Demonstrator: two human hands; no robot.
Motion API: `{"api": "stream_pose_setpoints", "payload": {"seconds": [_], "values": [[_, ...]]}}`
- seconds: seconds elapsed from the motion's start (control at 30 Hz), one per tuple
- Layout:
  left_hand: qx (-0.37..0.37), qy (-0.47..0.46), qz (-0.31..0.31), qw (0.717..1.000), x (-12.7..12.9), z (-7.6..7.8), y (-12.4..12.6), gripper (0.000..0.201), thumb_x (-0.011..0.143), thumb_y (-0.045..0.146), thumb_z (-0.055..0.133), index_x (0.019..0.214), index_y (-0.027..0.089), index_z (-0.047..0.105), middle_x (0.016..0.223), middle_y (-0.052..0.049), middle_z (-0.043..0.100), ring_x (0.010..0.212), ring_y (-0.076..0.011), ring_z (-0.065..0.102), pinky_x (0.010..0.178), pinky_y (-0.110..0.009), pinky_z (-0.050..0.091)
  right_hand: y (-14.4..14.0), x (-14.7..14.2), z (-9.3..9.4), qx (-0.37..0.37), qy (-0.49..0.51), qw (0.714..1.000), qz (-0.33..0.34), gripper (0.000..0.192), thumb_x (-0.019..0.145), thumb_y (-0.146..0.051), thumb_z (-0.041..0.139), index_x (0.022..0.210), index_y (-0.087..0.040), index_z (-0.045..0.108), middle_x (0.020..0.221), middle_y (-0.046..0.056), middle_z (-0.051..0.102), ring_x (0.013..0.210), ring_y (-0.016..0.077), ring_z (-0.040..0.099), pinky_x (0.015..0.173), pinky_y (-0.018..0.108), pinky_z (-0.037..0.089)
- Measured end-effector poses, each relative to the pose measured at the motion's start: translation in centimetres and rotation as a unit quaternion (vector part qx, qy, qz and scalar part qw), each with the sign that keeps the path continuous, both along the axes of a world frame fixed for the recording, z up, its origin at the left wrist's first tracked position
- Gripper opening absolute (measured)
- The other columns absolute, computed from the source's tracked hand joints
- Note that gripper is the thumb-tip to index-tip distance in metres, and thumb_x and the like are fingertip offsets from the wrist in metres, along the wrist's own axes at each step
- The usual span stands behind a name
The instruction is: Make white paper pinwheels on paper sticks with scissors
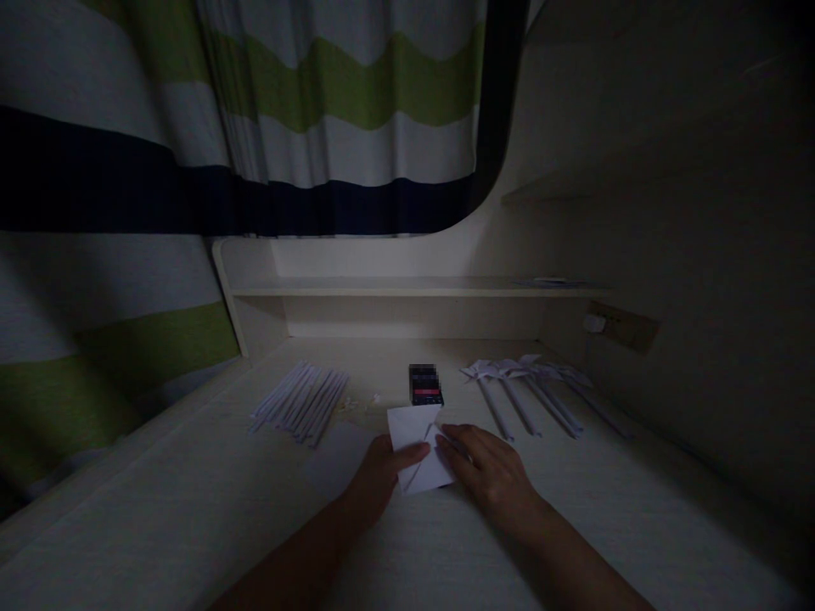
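Note:
Between my two hands is a white sheet of paper (413, 424), slit and partly folded, held just above the desk. My left hand (384, 462) grips its left side, thumb lying across the front and the other fingers behind. My right hand (487, 462) pinches the right part, where a flap bends toward the middle. Just beyond the paper lies a phone (424, 383) with a lit screen. Another flat white sheet (340, 454) rests on the desk to the left, partly hidden by my left arm.
Several rolled paper sticks (302, 400) lie side by side at the left, with small pale bits (356, 403) beside them. At the right are several paper pinwheels (519, 395) on sticks. A low shelf (407, 287) crosses the back; a wall socket (621, 325) holds a plug. Curtains (344, 110) hang left.

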State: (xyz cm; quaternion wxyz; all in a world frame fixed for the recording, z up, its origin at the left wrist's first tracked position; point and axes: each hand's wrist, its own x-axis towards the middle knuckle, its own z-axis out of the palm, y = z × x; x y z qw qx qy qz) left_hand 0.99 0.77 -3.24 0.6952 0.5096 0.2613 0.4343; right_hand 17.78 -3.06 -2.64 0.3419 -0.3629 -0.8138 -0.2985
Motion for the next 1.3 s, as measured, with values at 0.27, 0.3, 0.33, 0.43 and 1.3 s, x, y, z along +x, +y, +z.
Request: {"api": "stream_pose_setpoints", "payload": {"seconds": [0.27,0.3,0.33,0.43,1.3], "values": [[0.023,0.101,0.062,0.993,-0.23,0.02,0.19,0.033,0.061,0.029,0.065,0.087,0.008,0.064,0.079,-0.010,0.065,0.072,-0.0211,0.058,0.065,-0.029,0.042,0.03,-0.29,0.32,-0.052,0.075,0.995,0.042,0.023,0.075,-0.011,0.050,0.097,-0.013,0.055,0.097,0.013,0.056,0.089,0.0206,0.052,0.071,0.034,0.048],[0.025,0.112,0.066,0.991,-0.25,0.06,0.18,0.034,0.061,0.030,0.065,0.087,0.008,0.064,0.078,-0.009,0.065,0.071,-0.0209,0.058,0.064,-0.029,0.042,0.05,-0.28,0.30,-0.063,0.082,0.994,0.046,0.023,0.076,-0.011,0.049,0.098,-0.014,0.055,0.098,0.012,0.056,0.090,0.0206,0.052,0.071,0.035,0.048],[0.023,0.118,0.067,0.990,-0.25,0.10,0.15,0.034,0.061,0.030,0.066,0.086,0.008,0.064,0.078,-0.009,0.065,0.071,-0.0209,0.058,0.064,-0.029,0.042,0.08,-0.25,0.28,-0.072,0.086,0.992,0.051,0.024,0.076,-0.011,0.049,0.099,-0.015,0.054,0.098,0.012,0.055,0.090,0.0204,0.051,0.071,0.035,0.048],[0.016,0.109,0.065,0.992,-0.18,0.18,0.05,0.032,0.060,0.030,0.066,0.082,0.007,0.065,0.074,-0.008,0.065,0.068,-0.0199,0.058,0.061,-0.028,0.041,0.19,-0.17,0.15,-0.085,0.094,0.990,0.065,0.024,0.077,-0.011,0.048,0.100,-0.016,0.054,0.097,0.012,0.055,0.087,0.0194,0.051,0.069,0.034,0.048],[0.019,0.159,0.088,0.983,-0.41,-0.06,0.36,0.029,0.058,0.031,0.067,0.075,0.008,0.066,0.070,-0.008,0.065,0.064,-0.0190,0.057,0.058,-0.027,0.041,0.45,-0.63,0.33,-0.208,0.336,0.912,0.110,0.017,0.079,-0.023,0.047,0.088,-0.017,0.061,0.088,0.009,0.058,0.084,0.0190,0.054,0.073,0.035,0.045]]}}
